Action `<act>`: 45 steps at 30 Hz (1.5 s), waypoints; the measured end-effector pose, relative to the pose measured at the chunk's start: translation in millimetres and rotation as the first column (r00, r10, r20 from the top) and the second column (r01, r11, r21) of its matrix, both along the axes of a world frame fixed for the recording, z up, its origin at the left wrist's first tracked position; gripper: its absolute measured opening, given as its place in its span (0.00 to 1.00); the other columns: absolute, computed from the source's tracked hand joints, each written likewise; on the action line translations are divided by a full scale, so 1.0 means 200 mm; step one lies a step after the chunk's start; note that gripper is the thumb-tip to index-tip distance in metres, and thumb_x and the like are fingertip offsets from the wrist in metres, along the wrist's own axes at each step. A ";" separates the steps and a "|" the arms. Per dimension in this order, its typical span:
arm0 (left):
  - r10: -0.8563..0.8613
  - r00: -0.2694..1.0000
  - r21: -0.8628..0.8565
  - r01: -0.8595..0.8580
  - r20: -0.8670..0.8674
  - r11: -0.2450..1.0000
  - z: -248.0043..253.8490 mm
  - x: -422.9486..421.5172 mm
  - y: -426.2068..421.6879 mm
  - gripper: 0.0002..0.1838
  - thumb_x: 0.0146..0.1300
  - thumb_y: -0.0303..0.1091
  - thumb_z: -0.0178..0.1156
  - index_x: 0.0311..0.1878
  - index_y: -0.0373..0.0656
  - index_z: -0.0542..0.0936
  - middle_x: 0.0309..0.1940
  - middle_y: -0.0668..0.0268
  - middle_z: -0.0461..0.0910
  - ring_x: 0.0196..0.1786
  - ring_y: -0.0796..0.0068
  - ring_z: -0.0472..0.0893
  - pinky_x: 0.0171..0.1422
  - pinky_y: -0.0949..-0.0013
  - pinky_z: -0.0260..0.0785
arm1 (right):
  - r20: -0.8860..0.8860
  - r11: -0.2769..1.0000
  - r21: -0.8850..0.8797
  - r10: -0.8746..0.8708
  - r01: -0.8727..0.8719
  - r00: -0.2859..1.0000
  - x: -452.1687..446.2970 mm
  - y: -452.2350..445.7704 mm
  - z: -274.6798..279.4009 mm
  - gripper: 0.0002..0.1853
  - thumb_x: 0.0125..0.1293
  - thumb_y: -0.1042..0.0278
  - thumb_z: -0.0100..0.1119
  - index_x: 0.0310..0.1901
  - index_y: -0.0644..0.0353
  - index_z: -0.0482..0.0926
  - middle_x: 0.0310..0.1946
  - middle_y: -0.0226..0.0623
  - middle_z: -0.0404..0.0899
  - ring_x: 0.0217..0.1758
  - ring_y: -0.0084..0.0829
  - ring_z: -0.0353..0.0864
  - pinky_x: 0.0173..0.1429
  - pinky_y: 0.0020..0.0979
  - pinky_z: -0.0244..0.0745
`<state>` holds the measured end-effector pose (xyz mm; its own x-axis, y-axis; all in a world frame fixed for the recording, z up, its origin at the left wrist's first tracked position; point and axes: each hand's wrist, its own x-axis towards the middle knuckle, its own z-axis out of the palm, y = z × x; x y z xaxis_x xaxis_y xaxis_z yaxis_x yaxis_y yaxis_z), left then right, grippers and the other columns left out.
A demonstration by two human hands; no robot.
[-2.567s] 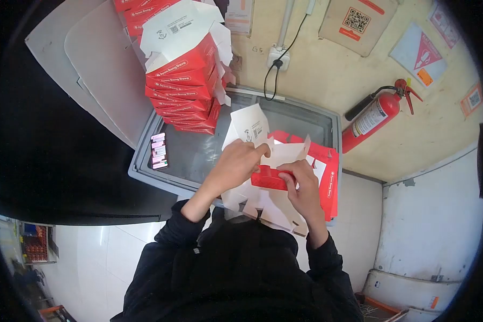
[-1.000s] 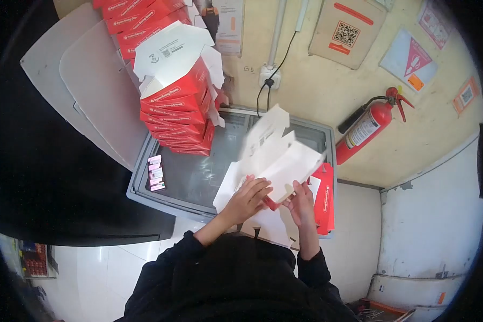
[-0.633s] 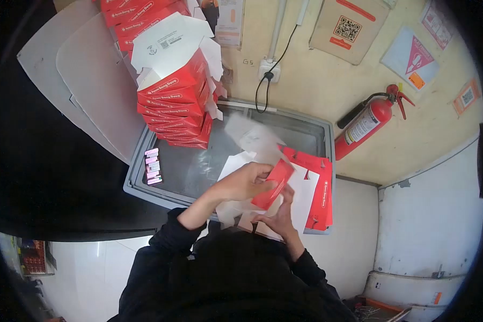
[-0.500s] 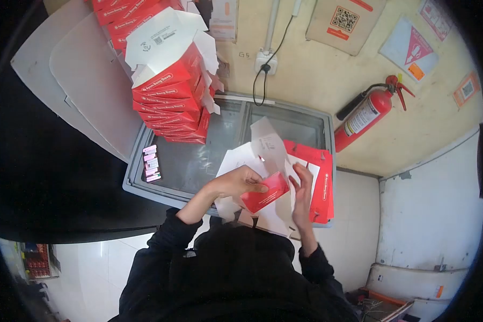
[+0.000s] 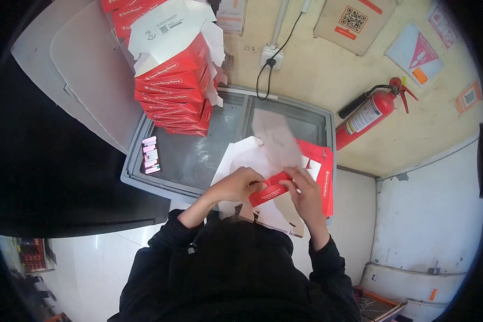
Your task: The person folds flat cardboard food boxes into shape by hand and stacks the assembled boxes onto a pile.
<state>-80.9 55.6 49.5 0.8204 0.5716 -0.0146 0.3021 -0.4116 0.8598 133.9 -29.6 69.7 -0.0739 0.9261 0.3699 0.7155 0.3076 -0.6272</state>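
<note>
A red and white carton (image 5: 273,190) is held between my two hands above the glass-topped chest. My left hand (image 5: 236,185) grips the left end of its red side, with the fingers bent round the edge. At the right end, my right hand (image 5: 305,196) pinches the same red panel between thumb and fingers. The carton's white flap (image 5: 276,137) stands up behind, blurred. Flat white card sheets (image 5: 233,158) lie under and beside the carton. Flat red cartons (image 5: 326,180) lie just right of my right hand.
A tall stack of folded red cartons (image 5: 172,96) stands at the chest's back left. A lit phone (image 5: 151,155) lies near the chest's left edge (image 5: 131,169). A cable (image 5: 258,86) hangs from a wall socket (image 5: 272,56). A fire extinguisher (image 5: 367,118) is on the right.
The carton's red panel has turned closer to level. My right hand, apart from it with fingers raised half a second ago, has come onto its right end. My left hand has kept its hold.
</note>
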 end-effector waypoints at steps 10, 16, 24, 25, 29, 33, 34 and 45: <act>0.029 0.928 -0.403 0.133 0.372 0.905 0.03 -0.13 0.11 0.15 0.67 0.33 0.63 0.51 0.32 0.83 0.37 0.56 0.87 0.39 0.73 0.84 0.50 0.69 0.74 | 0.269 0.970 -0.226 0.150 -0.089 0.952 0.04 0.09 0.09 0.12 0.73 0.59 0.54 0.46 0.61 0.73 0.33 0.51 0.77 0.35 0.54 0.80 0.37 0.48 0.76; 0.181 0.937 -0.178 -0.132 0.298 0.975 0.11 -0.19 -0.02 0.17 0.68 0.33 0.63 0.56 0.35 0.82 0.42 0.58 0.87 0.43 0.74 0.83 0.54 0.67 0.74 | 0.019 0.986 -0.124 0.117 -0.114 0.993 -0.11 0.10 0.17 0.09 0.74 0.65 0.52 0.41 0.62 0.70 0.32 0.53 0.76 0.34 0.58 0.79 0.37 0.50 0.73; 0.192 0.927 0.249 -0.278 0.321 0.928 0.27 -0.20 -0.03 0.22 0.60 0.34 0.67 0.59 0.44 0.81 0.53 0.60 0.83 0.55 0.60 0.83 0.57 0.63 0.75 | -0.056 0.986 -0.075 0.144 -0.148 0.988 -0.20 0.12 0.29 0.07 0.73 0.68 0.54 0.40 0.62 0.71 0.31 0.49 0.76 0.31 0.55 0.79 0.36 0.47 0.72; 0.204 0.927 0.282 -0.296 0.314 0.913 0.28 -0.20 -0.04 0.24 0.60 0.35 0.68 0.61 0.45 0.80 0.54 0.61 0.82 0.55 0.59 0.83 0.56 0.63 0.75 | -0.048 0.985 -0.046 0.164 -0.167 0.985 -0.21 0.12 0.31 0.07 0.73 0.68 0.54 0.40 0.62 0.71 0.31 0.48 0.76 0.31 0.54 0.79 0.35 0.47 0.72; 0.240 0.936 0.371 -0.325 0.259 0.870 0.39 -0.22 -0.02 0.32 0.57 0.41 0.68 0.66 0.48 0.74 0.57 0.62 0.80 0.57 0.58 0.82 0.55 0.61 0.75 | -0.082 0.989 0.030 0.149 -0.147 0.985 -0.25 0.13 0.38 0.04 0.72 0.71 0.55 0.40 0.62 0.73 0.31 0.47 0.78 0.31 0.51 0.81 0.34 0.43 0.73; 0.297 0.941 0.498 -0.337 0.160 0.799 0.56 -0.23 0.01 0.34 0.57 0.41 0.68 0.68 0.49 0.72 0.49 0.63 0.83 0.49 0.58 0.85 0.47 0.62 0.77 | -0.038 0.975 0.155 0.167 -0.159 0.985 -0.32 0.17 0.49 0.04 0.71 0.72 0.56 0.42 0.62 0.76 0.34 0.44 0.80 0.31 0.47 0.82 0.34 0.39 0.75; 0.286 0.931 0.522 -0.363 0.225 0.772 0.58 -0.24 0.01 0.32 0.58 0.40 0.68 0.67 0.49 0.73 0.45 0.65 0.84 0.44 0.60 0.85 0.43 0.63 0.76 | -0.004 0.969 0.191 0.163 -0.160 0.987 -0.33 0.17 0.53 0.04 0.71 0.72 0.56 0.42 0.62 0.76 0.34 0.44 0.81 0.31 0.46 0.83 0.34 0.38 0.75; 0.383 0.626 0.732 -0.535 0.679 -0.422 0.93 -0.34 0.62 0.21 0.60 0.33 0.61 0.59 0.50 0.81 0.18 0.71 0.72 0.20 0.73 0.76 0.24 0.67 0.67 | -0.036 0.806 0.560 0.258 -0.194 0.966 -0.43 0.51 0.73 0.27 0.75 0.61 0.53 0.72 0.56 0.63 0.75 0.55 0.54 0.79 0.56 0.53 0.77 0.50 0.53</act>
<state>-148.6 178.9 234.9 0.1995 0.0849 0.9762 0.8970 -0.4168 -0.1470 48.8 71.8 214.9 -0.1868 0.5298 0.8273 0.5225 0.7667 -0.3731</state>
